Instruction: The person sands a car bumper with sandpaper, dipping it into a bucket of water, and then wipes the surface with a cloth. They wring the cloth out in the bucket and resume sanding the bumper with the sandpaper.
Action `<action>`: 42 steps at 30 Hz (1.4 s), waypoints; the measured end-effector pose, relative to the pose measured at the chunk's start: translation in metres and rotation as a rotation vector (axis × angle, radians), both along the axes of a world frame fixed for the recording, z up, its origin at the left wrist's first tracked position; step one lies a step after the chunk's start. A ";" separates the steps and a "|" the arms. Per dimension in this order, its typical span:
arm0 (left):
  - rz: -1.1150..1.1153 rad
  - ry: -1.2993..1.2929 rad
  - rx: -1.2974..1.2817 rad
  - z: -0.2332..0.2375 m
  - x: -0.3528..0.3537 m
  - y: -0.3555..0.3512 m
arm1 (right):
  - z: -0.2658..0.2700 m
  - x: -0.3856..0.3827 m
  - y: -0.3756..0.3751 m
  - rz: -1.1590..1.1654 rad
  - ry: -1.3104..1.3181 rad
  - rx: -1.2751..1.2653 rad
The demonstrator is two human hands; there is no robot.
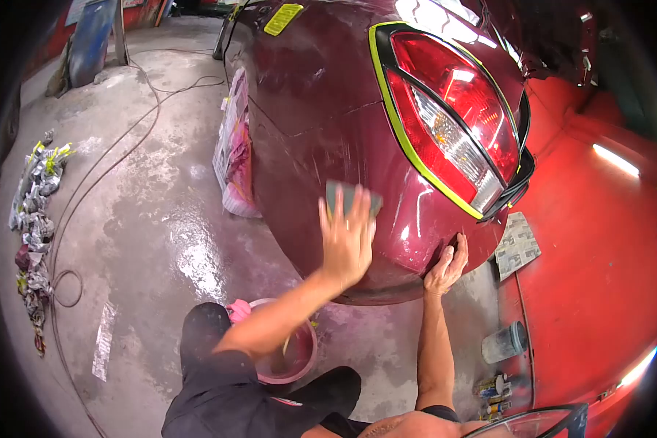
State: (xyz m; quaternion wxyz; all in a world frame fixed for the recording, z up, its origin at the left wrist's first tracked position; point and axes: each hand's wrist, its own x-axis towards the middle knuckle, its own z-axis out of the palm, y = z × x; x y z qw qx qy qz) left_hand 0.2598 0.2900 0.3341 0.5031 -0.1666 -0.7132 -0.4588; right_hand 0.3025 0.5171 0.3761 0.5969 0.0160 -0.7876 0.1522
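My left hand (347,244) presses a dark grey-green sanding pad (374,203) flat against the maroon bumper (292,168), below and left of the tail light (452,117). Its fingers lie stretched over the pad. Yellow-green masking tape (401,139) edges the light, which has red and clear sections. Lower down, my right hand (449,269) rests on the bumper's curved corner with its fingers extended, holding nothing I can see. Scratches and dull patches mark the paint around both hands. A pink bucket (314,358) stands on the floor beneath my left arm, a pink cloth (239,310) at its rim.
A long hose (117,153) curls over the wet concrete floor at the left, near crumpled masking paper (36,233). Pink-stained paper (235,153) hangs by the bumper. Along the red wall (584,241) are newspaper (517,244), a grey bucket (505,343) and cans (493,390).
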 end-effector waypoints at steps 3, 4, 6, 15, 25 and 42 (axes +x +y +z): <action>0.044 -0.115 0.056 0.093 -0.080 -0.046 | -0.002 -0.003 0.000 -0.005 0.010 -0.004; -0.059 -0.163 0.124 0.107 -0.090 -0.054 | -0.003 -0.001 0.001 -0.008 0.005 0.008; -0.060 -0.042 0.138 0.071 -0.069 -0.035 | -0.001 0.003 -0.003 0.001 -0.005 0.004; 0.006 -0.132 0.002 0.061 -0.090 -0.060 | -0.002 0.001 -0.007 0.010 -0.027 -0.031; -0.027 0.076 -0.030 0.029 -0.039 -0.034 | -0.002 -0.006 0.000 0.036 0.001 -0.022; -0.086 0.045 0.044 0.038 -0.023 -0.030 | -0.002 -0.006 -0.002 0.029 0.033 -0.039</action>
